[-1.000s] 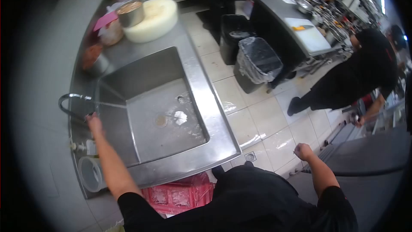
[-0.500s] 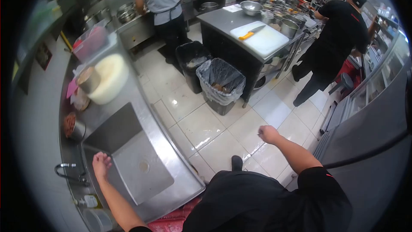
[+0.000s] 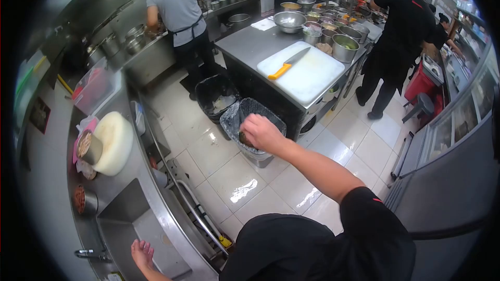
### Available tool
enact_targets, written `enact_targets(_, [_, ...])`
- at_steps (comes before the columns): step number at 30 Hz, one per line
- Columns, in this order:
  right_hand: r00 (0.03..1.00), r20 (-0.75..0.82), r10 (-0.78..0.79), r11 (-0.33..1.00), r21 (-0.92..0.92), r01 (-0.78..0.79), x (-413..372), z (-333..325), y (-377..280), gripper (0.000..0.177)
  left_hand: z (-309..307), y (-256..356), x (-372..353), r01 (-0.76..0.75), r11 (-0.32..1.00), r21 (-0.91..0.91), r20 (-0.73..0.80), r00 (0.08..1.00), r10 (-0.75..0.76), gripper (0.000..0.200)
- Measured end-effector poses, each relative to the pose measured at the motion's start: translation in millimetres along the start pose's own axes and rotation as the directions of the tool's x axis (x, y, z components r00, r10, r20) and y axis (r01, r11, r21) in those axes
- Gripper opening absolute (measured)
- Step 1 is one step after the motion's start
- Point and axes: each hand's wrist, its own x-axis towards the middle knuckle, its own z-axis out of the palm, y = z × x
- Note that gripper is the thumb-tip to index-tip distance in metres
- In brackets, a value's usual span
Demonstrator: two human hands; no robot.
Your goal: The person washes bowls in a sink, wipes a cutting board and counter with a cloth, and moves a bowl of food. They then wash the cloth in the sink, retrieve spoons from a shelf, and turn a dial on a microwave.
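My right hand (image 3: pixel 260 134) is stretched forward over a grey bin lined with a clear plastic bag (image 3: pixel 229 122). Its fingers are bent down and closed together, and whatever they hold, if anything, is hidden. Some dark waste shows in the bin beneath the fingers. My left hand (image 3: pixel 141 254) hovers above the steel sink (image 3: pixel 127 203), palm up, with the fingers loosely curled, apart and holding nothing. The tap (image 3: pixel 89 254) stands on the wall side of the sink, left of that hand.
An orange-handled knife (image 3: pixel 289 63) lies on a white cutting board (image 3: pixel 317 80) on the steel table. A second black bin (image 3: pixel 211 93) stands beside the lined one. One person in black (image 3: pixel 398 36) is at the right; another in grey (image 3: pixel 177 8) works at the back.
My right hand has moved forward and left, from above the floor tiles to over the lined bin. My left hand sits lower in view, its fingers looser. The view has shifted closer to the table.
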Motion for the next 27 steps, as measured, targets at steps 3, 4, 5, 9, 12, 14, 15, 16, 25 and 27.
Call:
enact_targets(3, [0.771,0.439,0.462,0.873,-0.376,-0.309,25,15,59,0.027,30,28,12,-0.099,0.995,0.01,0.073,0.993,0.098,0.042])
enact_targets(4, [0.804,0.479,0.352,0.931,-0.263,-0.252,23,24,83,0.036,50,43,19,-0.151,0.988,0.01,0.09,0.985,0.15,0.042])
enact_targets(5, [0.791,0.472,0.389,0.92,-0.252,-0.301,30,17,95,0.036,73,56,22,-0.198,0.98,0.004,0.106,0.975,0.197,0.042])
enact_targets(9, [0.769,0.329,0.548,0.836,-0.231,-0.497,39,-22,136,0.037,203,118,28,-0.247,0.969,0.022,0.169,0.956,0.24,0.041])
enact_targets(12, [0.707,0.102,0.7,0.7,-0.298,-0.649,32,-65,177,0.037,288,109,104,-0.213,0.975,0.071,0.339,0.924,0.177,0.04])
enact_targets(14, [0.667,0.005,0.745,0.637,-0.303,-0.709,19,-89,208,0.04,371,105,108,-0.25,0.956,0.151,0.459,0.875,0.156,0.025])
enact_targets(15, [0.643,-0.046,0.765,0.603,-0.301,-0.739,14,-101,222,0.041,406,94,121,-0.218,0.969,0.115,0.607,0.788,0.105,0.024])
enact_targets(16, [0.604,-0.076,0.793,0.556,-0.312,-0.77,11,-112,233,0.043,442,84,118,-0.219,0.955,0.199,0.64,0.767,0.043,0.022])
enact_targets(25, [0.456,-0.243,0.856,0.38,-0.303,-0.874,6,-158,392,0.054,610,14,151,-0.842,0.222,0.491,0.87,0.46,-0.18,0.054])
enact_targets(27, [0.438,-0.236,0.867,0.373,-0.276,-0.886,21,-161,412,0.05,607,20,151,-0.803,0.197,0.562,0.823,0.52,-0.23,0.059])
